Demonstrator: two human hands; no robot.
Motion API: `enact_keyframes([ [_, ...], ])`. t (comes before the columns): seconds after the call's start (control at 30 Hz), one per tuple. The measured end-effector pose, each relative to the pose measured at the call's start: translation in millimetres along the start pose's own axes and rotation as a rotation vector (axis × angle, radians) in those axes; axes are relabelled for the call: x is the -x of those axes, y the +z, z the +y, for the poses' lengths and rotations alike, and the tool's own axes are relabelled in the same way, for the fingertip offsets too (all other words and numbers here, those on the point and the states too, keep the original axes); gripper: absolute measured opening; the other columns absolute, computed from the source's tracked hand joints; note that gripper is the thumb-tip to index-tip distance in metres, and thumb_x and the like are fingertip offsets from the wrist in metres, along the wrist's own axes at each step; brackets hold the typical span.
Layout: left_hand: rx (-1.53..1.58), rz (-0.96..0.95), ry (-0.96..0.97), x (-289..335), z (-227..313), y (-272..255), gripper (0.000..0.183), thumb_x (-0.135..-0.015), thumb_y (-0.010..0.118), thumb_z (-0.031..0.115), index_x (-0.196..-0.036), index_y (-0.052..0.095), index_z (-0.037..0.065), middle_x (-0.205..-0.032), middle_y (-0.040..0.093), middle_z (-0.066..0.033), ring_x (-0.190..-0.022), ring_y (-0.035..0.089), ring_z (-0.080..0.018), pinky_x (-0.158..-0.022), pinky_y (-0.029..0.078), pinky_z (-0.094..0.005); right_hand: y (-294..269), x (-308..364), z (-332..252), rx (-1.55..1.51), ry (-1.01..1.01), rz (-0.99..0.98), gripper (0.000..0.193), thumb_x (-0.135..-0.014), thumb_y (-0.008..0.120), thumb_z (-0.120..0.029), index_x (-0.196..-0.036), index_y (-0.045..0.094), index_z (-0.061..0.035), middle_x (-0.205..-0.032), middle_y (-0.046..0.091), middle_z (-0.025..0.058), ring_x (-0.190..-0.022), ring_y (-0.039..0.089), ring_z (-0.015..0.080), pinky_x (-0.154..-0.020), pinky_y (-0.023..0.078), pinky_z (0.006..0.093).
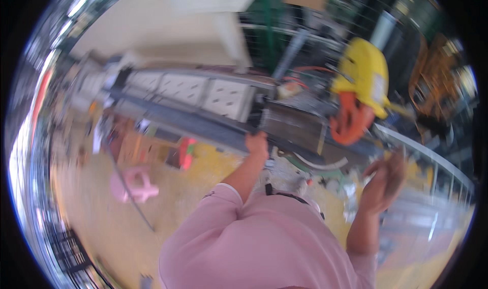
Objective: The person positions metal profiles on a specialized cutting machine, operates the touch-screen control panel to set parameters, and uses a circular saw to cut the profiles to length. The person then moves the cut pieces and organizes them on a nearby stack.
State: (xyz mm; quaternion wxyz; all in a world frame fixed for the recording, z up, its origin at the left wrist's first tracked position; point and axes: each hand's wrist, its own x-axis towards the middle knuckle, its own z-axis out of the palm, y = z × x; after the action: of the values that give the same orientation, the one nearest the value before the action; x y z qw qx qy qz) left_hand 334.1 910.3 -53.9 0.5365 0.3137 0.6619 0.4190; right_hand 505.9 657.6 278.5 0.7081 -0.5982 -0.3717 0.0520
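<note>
A long dark machine bed (193,118) with white slotted panels (223,96) runs across in front of me. My left hand (257,143) touches its near edge, close to where the panels end; its fingers are blurred and partly hidden. Beside that spot lies a flat grey-brown metal block or plate (292,121). My right hand (385,181) is raised off to the right, smeared by motion, with the thumb apart from the fingers and nothing visible in it. Beyond it is a rounded yellow thing (362,73), with an orange-red part (351,120) below it.
A pink plastic stool (134,184) stands on the yellowish floor to the left, near a thin dark rod (129,197). A pale curved strip (320,163) sits under the bed. A light metal rail (427,149) bends along the right, and wire mesh (351,14) stands behind.
</note>
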Motion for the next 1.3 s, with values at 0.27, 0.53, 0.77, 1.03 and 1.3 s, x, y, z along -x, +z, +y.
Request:
enact_keyframes([
  [0.27,0.164,-0.227,-0.096,85.1,24.9,-34.5,0.025,-0.076,0.063,0.001,-0.098,0.05,0.003,-0.083,0.056,-0.0062,-0.073,0.056,-0.0167,-0.063,0.047,-0.0298,41.1,94.8,162.1,1.05,0.03,-1.105,0.058,-0.074,0.066,-0.016,-0.128,0.045,-0.0074,-0.112,0.058,0.0209,-0.093,0.061,0.038,-0.079,0.05,0.0429],
  [0.53,0.093,0.076,0.291,75.7,73.0,-86.0,0.031,-0.084,0.064,0.017,-0.107,0.05,0.004,-0.093,0.057,-0.0063,-0.081,0.055,-0.0183,-0.071,0.046,-0.0321,59.2,72.5,164.9,0.906,0.226,-1.267,0.053,-0.068,0.065,-0.019,-0.118,0.05,-0.0082,-0.087,0.065,0.0201,-0.08,0.064,0.0368,-0.073,0.05,0.0454],
  [0.77,0.59,0.043,-0.154,-62.5,124.9,-136.7,0.05,-0.089,0.059,0.025,-0.13,0.039,0.005,-0.129,0.047,-0.013,-0.117,0.046,-0.0292,-0.093,0.04,-0.049,141.2,76.7,190.0,0.597,0.046,-1.16,0.056,-0.072,0.066,-0.027,-0.122,0.052,-0.0055,-0.103,0.061,0.0212,-0.092,0.061,0.0369,-0.078,0.049,0.0423],
  [1.03,0.528,0.124,-0.123,-135.1,123.7,-163.0,0.055,-0.088,0.059,0.027,-0.132,0.038,0.002,-0.133,0.044,-0.0176,-0.118,0.046,-0.0345,-0.094,0.04,-0.0522,215.1,93.5,221.4,0.689,-0.003,-1.164,0.052,-0.076,0.064,-0.028,-0.123,0.053,-0.0072,-0.107,0.059,0.0191,-0.095,0.059,0.0368,-0.081,0.048,0.042],
  [1.3,-1.831,-0.135,0.463,-219.1,55.5,-209.3,0.035,-0.091,0.046,0.018,-0.125,0.049,0.012,-0.117,0.058,-0.0097,-0.103,0.061,-0.0263,-0.08,0.052,-0.0422,218.1,123.3,245.4,0.834,-0.065,-0.897,0.043,-0.081,0.06,-0.026,-0.119,0.056,-0.0066,-0.121,0.055,0.0102,-0.112,0.051,0.0281,-0.092,0.039,0.0424],
])
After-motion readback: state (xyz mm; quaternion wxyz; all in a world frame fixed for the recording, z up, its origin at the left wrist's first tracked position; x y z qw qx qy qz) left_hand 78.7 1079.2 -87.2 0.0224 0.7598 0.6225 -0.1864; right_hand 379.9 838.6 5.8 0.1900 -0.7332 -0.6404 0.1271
